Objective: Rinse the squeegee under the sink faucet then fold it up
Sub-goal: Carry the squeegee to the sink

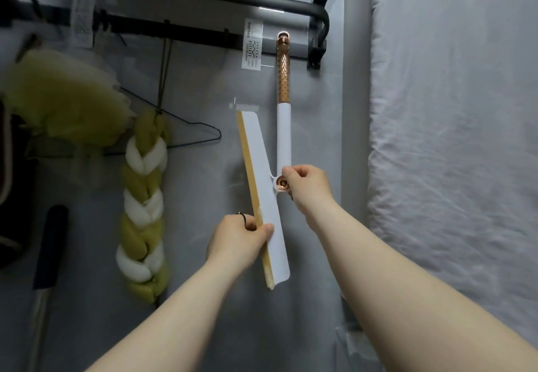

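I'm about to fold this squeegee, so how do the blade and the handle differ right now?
The blade is wide and flat with a yellow strip; the handle is a narrow rod with a copper grip. The left hand pinches the blade; the right hand holds the hinge. Both are white.

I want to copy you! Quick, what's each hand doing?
Left hand: closed on the squeegee blade.
Right hand: closed on its hinge.
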`<state>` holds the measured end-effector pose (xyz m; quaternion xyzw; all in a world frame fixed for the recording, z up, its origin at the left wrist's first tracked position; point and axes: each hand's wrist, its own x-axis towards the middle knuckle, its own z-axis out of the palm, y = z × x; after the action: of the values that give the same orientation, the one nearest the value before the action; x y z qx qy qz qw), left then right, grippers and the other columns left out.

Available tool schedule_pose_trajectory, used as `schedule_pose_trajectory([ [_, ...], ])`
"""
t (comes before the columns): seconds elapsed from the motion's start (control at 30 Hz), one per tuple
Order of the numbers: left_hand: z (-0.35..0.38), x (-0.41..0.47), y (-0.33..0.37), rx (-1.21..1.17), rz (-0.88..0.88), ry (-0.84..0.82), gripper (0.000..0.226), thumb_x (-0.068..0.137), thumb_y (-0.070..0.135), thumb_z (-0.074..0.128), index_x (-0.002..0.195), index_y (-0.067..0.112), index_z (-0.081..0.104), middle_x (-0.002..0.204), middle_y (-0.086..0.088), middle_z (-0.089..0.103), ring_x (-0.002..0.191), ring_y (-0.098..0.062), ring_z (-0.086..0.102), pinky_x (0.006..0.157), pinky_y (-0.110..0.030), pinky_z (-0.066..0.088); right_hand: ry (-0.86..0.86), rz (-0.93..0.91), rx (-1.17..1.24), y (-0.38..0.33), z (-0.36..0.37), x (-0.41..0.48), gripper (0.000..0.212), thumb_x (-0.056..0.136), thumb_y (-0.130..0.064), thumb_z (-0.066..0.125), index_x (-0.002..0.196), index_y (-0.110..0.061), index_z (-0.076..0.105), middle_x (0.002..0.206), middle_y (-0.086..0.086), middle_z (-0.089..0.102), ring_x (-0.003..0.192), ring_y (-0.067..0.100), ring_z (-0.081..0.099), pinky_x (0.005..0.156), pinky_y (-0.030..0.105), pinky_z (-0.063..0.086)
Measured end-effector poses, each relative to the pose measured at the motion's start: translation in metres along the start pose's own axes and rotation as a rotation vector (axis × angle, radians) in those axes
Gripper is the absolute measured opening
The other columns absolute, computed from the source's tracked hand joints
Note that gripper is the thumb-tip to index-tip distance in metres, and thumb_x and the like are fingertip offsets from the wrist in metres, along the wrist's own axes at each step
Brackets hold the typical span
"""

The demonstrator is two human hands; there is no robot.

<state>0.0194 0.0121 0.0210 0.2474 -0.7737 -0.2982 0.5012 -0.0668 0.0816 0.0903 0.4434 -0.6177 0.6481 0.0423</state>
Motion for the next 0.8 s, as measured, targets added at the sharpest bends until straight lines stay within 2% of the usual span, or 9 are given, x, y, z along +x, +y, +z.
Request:
schedule_pose_trajectory([
  [0.13,-0.010,-0.007,0.008,-0.005,0.000,0.022,0.034,0.079,0.026,0.062,0.048,0.016,0.051,0.046,0.004,0.049,0.049,-0.016,0.041,0.051,-0.025,0.029,-0.020,-0.027,0.001,-0.012,-0.002,-0.006,0.020,0.092,-0.022,0.047,0.079,-0.010,0.056,0.064,-0.001,0.052,0.057,0.011,0.043,0.051,0.022,0.034],
  [0.27,-0.023,-0.015,0.012,0.045,0.017,0.047,0.040,0.078,0.025,0.062,0.043,0.016,0.045,0.043,0.004,0.042,0.046,-0.017,0.036,0.049,-0.025,0.025,-0.029,-0.013,0.054,-0.019,-0.004,-0.016,0.012,0.090,-0.020,0.050,0.084,-0.011,0.056,0.081,0.005,0.057,0.067,0.016,0.048,0.058,0.023,0.038],
  [0.33,-0.030,-0.021,0.006,0.077,0.029,0.055,0.041,0.079,0.023,0.063,0.042,0.014,0.045,0.042,0.003,0.039,0.046,-0.019,0.034,0.047,-0.027,0.022,-0.068,0.000,0.068,-0.017,-0.008,-0.025,0.010,0.088,-0.019,0.052,0.080,-0.014,0.054,0.076,0.002,0.056,0.063,0.013,0.047,0.055,0.020,0.037],
  [0.43,-0.036,-0.035,-0.009,0.145,0.050,0.025,0.030,0.079,0.024,0.063,0.059,0.001,0.063,0.053,-0.007,0.048,0.056,-0.025,0.038,0.051,-0.029,0.026,-0.120,0.012,0.029,-0.012,-0.012,-0.038,0.025,0.087,-0.020,0.054,0.063,-0.020,0.047,0.064,-0.005,0.049,0.055,0.008,0.043,0.049,0.018,0.034],
  [0.53,-0.041,-0.053,-0.021,0.213,0.056,-0.030,0.030,0.079,0.028,0.063,0.070,0.000,0.068,0.061,-0.010,0.055,0.061,-0.024,0.044,0.057,-0.029,0.034,-0.130,0.045,-0.006,-0.010,-0.016,-0.050,0.028,0.088,-0.021,0.054,0.062,-0.019,0.043,0.064,-0.003,0.048,0.052,0.010,0.043,0.041,0.014,0.037],
  [0.63,-0.046,-0.075,-0.023,0.247,0.031,-0.070,0.029,0.078,0.029,0.063,0.064,0.004,0.067,0.060,-0.010,0.056,0.061,-0.023,0.046,0.059,-0.029,0.035,-0.141,0.099,0.025,-0.007,-0.026,-0.070,0.021,0.089,-0.022,0.054,0.071,-0.014,0.047,0.062,-0.001,0.048,0.048,0.010,0.041,0.027,0.007,0.030],
  [0.7,-0.048,-0.094,-0.020,0.240,0.020,-0.108,0.029,0.078,0.028,0.063,0.055,0.010,0.063,0.055,-0.005,0.050,0.058,-0.020,0.041,0.058,-0.028,0.032,-0.159,0.126,0.022,-0.003,-0.035,-0.088,0.016,0.089,-0.022,0.054,0.079,-0.011,0.048,0.061,0.001,0.049,0.046,0.011,0.040,0.031,0.013,0.032],
  [0.8,-0.041,-0.126,-0.010,0.251,-0.005,-0.180,0.037,0.077,0.027,0.065,0.044,0.016,0.053,0.043,0.005,0.044,0.051,-0.016,0.037,0.053,-0.027,0.029,-0.170,0.159,0.025,0.003,-0.055,-0.116,0.024,0.089,-0.020,0.053,0.068,-0.014,0.045,0.058,0.003,0.050,0.043,0.012,0.041,0.033,0.015,0.031],
])
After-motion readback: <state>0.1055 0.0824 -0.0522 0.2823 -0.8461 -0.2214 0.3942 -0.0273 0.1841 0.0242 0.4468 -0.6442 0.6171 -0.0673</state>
